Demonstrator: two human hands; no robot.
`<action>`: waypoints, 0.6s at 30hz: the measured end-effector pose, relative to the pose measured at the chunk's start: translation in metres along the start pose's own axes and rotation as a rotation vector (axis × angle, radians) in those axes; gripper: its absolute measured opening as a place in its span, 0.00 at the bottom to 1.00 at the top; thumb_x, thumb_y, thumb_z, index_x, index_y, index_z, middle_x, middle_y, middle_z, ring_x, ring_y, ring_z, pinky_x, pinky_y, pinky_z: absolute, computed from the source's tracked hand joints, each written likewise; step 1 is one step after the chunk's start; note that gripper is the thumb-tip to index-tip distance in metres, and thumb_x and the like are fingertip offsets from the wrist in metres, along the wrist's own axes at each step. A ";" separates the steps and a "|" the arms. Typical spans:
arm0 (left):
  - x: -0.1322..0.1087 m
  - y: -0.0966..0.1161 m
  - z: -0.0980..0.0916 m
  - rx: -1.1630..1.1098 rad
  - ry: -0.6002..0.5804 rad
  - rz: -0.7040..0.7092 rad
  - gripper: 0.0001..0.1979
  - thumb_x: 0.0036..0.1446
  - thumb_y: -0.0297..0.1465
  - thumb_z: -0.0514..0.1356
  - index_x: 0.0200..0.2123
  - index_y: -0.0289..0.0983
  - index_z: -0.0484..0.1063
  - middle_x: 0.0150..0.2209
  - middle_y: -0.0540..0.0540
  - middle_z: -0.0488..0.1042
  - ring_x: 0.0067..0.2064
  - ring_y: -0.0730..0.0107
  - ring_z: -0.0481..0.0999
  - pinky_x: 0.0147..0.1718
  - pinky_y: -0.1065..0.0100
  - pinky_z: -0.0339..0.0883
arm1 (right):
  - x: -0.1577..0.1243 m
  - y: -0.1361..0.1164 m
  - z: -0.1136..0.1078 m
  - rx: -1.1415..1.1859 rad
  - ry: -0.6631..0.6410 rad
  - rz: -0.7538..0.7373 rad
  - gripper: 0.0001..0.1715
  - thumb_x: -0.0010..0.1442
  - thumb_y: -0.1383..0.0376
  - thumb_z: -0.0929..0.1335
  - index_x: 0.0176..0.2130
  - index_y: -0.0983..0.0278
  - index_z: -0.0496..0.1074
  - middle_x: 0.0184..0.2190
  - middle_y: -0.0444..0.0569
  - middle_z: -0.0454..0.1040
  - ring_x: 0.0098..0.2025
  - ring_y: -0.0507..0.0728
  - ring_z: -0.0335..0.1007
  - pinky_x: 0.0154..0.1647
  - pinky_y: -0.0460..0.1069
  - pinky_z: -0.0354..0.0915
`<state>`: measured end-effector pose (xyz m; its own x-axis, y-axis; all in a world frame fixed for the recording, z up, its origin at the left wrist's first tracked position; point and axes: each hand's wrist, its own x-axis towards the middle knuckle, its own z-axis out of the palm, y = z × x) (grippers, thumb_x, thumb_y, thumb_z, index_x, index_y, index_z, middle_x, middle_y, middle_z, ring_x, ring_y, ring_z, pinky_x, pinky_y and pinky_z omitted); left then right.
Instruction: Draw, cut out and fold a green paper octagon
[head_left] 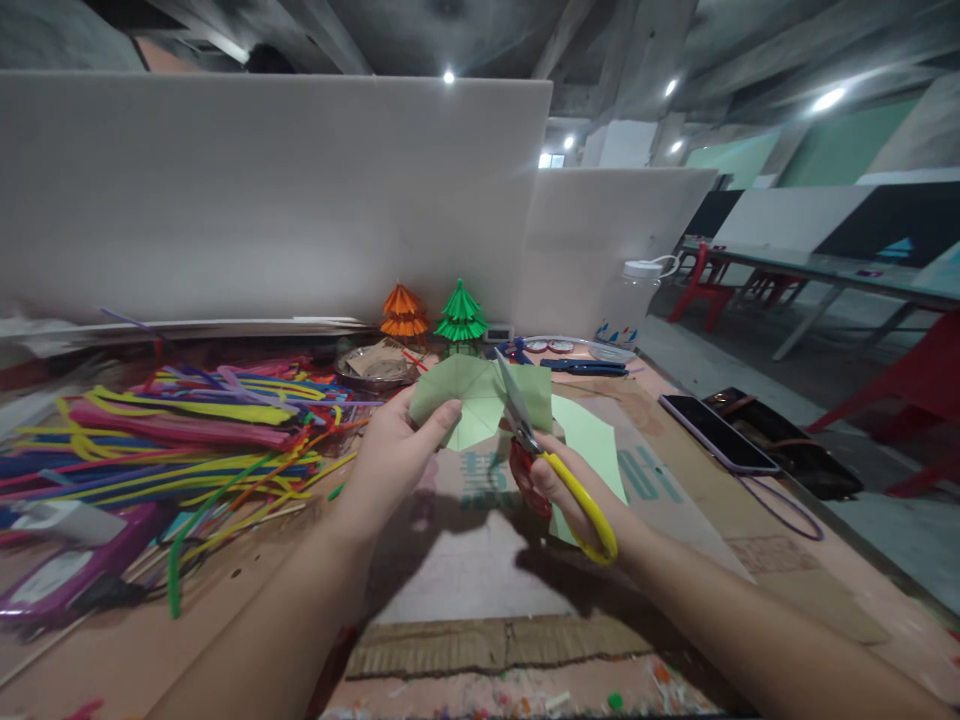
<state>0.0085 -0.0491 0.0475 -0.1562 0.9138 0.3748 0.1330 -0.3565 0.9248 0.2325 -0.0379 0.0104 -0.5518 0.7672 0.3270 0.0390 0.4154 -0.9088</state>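
Note:
My left hand [390, 450] pinches a creased light green paper [469, 400] by its left edge, thumb on top, and holds it above the table. My right hand [559, 490] grips scissors [525, 425] with red and yellow handles; the blades point up into the paper's middle. A second green sheet [592, 440] lies flat on the table behind my right hand. Both hands are closed on what they hold.
A heap of coloured pipe cleaners [172, 430] covers the left of the cardboard-covered table [465, 570]. An orange paper tree [403, 313] and a green paper tree [461, 315] stand at the back. A phone [716, 432] lies right, a water bottle [634, 295] beyond.

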 end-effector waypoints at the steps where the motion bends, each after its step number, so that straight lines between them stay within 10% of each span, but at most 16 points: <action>1: 0.000 0.000 0.000 -0.005 -0.001 0.004 0.19 0.55 0.43 0.69 0.43 0.34 0.79 0.31 0.49 0.79 0.29 0.71 0.72 0.29 0.71 0.68 | 0.000 0.000 0.000 0.011 -0.007 0.007 0.35 0.64 0.32 0.63 0.36 0.61 0.67 0.26 0.42 0.60 0.23 0.51 0.53 0.22 0.47 0.54; 18: 0.000 0.004 0.001 -0.022 0.007 -0.009 0.18 0.54 0.42 0.69 0.41 0.35 0.78 0.28 0.51 0.76 0.28 0.70 0.71 0.28 0.71 0.67 | 0.000 0.003 0.001 0.146 -0.019 0.093 0.35 0.61 0.32 0.66 0.35 0.60 0.62 0.26 0.38 0.56 0.22 0.49 0.49 0.20 0.46 0.49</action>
<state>0.0103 -0.0506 0.0510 -0.1640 0.9157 0.3668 0.1104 -0.3525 0.9293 0.2324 -0.0370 0.0070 -0.5674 0.7889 0.2361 -0.0302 0.2666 -0.9633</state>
